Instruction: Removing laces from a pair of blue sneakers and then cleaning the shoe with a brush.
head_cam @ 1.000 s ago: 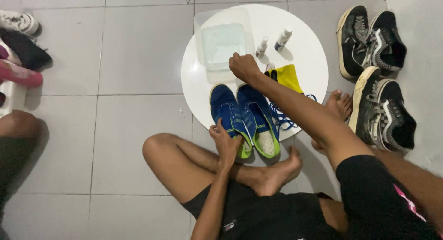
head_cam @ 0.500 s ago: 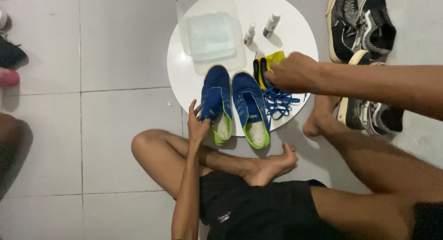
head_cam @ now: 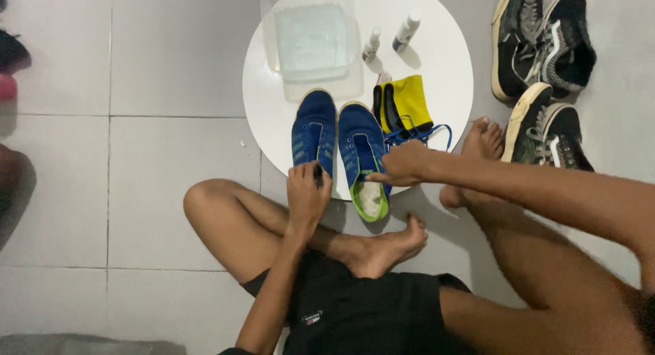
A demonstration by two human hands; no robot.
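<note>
On the round white worktop, near edge, sit two blue sneakers. The left hand has its fingers clamped on the heel of the left sneaker; the right hand rests fingers together on the right sneaker (blue laces just right).

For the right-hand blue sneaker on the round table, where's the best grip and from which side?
Probably the heel collar of the right blue sneaker, approached from the person's side: its green-lined opening overhangs the white round table edge toward them, right beside the right hand.
</note>
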